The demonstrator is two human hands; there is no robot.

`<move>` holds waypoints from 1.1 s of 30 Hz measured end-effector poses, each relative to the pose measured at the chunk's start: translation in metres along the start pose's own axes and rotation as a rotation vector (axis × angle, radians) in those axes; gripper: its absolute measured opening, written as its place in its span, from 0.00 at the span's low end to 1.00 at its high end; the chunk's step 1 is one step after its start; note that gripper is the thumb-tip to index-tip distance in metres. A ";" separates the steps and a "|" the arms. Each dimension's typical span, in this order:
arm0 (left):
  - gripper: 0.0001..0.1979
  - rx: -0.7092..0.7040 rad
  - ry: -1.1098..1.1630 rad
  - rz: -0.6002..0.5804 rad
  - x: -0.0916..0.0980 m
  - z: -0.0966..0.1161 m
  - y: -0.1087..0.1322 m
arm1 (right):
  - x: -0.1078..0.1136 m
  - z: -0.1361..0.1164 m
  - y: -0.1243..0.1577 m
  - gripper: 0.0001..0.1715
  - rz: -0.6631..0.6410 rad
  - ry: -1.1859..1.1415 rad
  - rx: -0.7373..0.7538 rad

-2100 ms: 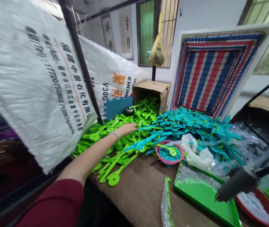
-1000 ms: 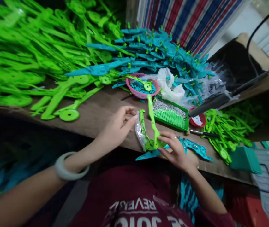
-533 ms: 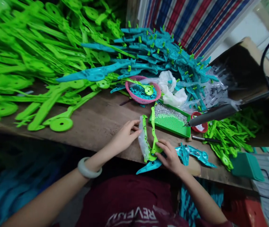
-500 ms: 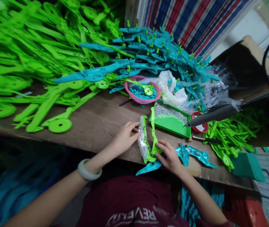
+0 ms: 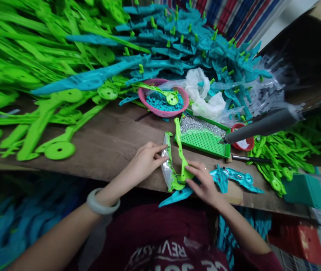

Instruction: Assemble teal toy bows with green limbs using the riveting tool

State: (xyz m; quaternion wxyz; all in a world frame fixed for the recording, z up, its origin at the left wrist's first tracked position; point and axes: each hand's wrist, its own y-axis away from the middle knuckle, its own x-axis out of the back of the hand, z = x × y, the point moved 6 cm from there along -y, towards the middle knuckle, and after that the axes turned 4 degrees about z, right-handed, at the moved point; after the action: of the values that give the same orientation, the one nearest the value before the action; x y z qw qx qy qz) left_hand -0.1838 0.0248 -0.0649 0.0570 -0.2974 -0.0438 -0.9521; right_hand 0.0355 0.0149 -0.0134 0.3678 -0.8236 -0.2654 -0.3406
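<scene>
My left hand (image 5: 148, 160) pinches the upper middle of a long green plastic piece with a clear side (image 5: 166, 167), which stands on edge near the table's front. My right hand (image 5: 202, 182) grips the lower end of a slim bright green plastic arm (image 5: 179, 145) between thumb and fingers. The lower ends of both pieces meet or overlap; whether they are joined I cannot tell. Under and beside my right hand lies a blue plastic part (image 5: 179, 196) with a pointed end. Further right, a blue assembly (image 5: 238, 177) rests on the table.
A green perforated tray (image 5: 205, 145) holds small silvery bits. Over its right end hangs a grey powered screwdriver (image 5: 262, 126). Behind stands a pink basket (image 5: 162, 113) of blue pieces. Green parts (image 5: 30, 71) pile up left, blue ones (image 5: 177, 45) at the back. A red bowl (image 5: 249, 144) stands right.
The view has shifted a little closer and to the right. Both hands keep the same hold on the green pieces, with only slight movement.
</scene>
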 end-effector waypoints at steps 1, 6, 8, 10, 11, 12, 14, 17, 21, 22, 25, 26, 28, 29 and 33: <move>0.20 0.003 -0.009 0.002 0.000 0.001 0.000 | 0.004 -0.004 -0.002 0.25 0.021 -0.019 -0.014; 0.18 0.018 -0.021 0.035 0.000 0.004 0.003 | -0.004 -0.029 -0.006 0.25 -0.066 -0.012 0.020; 0.18 0.025 0.007 0.074 0.000 0.003 0.003 | -0.013 -0.031 -0.004 0.23 -0.104 0.018 0.018; 0.19 0.038 0.070 0.100 -0.002 0.002 0.003 | -0.019 -0.028 -0.001 0.23 -0.120 0.042 -0.006; 0.19 0.040 0.096 0.107 -0.003 0.002 0.003 | -0.020 -0.027 0.000 0.23 -0.123 0.051 -0.012; 0.18 0.037 0.115 0.109 -0.005 0.002 0.003 | -0.020 -0.026 0.001 0.23 -0.129 0.059 -0.010; 0.17 0.029 0.139 0.116 -0.006 0.003 0.004 | -0.018 -0.028 0.002 0.22 -0.141 0.076 0.014; 0.15 0.025 0.183 0.126 -0.006 0.005 0.006 | -0.016 -0.029 0.001 0.23 -0.171 0.095 0.022; 0.13 -0.006 0.200 0.142 -0.006 0.005 0.009 | -0.015 -0.027 0.003 0.24 -0.215 0.108 -0.012; 0.13 -0.022 0.195 0.158 -0.007 0.005 0.009 | -0.015 -0.026 0.004 0.25 -0.221 0.110 -0.016; 0.13 -0.064 0.196 0.224 -0.009 0.005 0.012 | -0.014 -0.025 0.005 0.25 -0.218 0.126 -0.021; 0.13 -0.072 0.199 0.241 -0.010 0.005 0.013 | -0.014 -0.025 0.005 0.25 -0.216 0.138 -0.020; 0.13 -0.073 0.202 0.257 -0.011 0.005 0.015 | -0.015 -0.026 0.005 0.25 -0.221 0.162 -0.013; 0.13 -0.072 0.201 0.257 -0.012 0.006 0.015 | -0.015 -0.028 0.005 0.25 -0.225 0.175 -0.007; 0.14 -0.044 0.194 0.222 -0.010 0.009 0.014 | -0.015 -0.034 0.003 0.29 -0.292 0.243 0.044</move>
State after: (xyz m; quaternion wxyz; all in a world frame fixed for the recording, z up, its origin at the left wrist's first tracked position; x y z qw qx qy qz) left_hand -0.1691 0.0124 -0.0626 0.1594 -0.2083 0.0162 -0.9648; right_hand 0.0156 -0.0167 -0.0094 0.3617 -0.7208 -0.3433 -0.4814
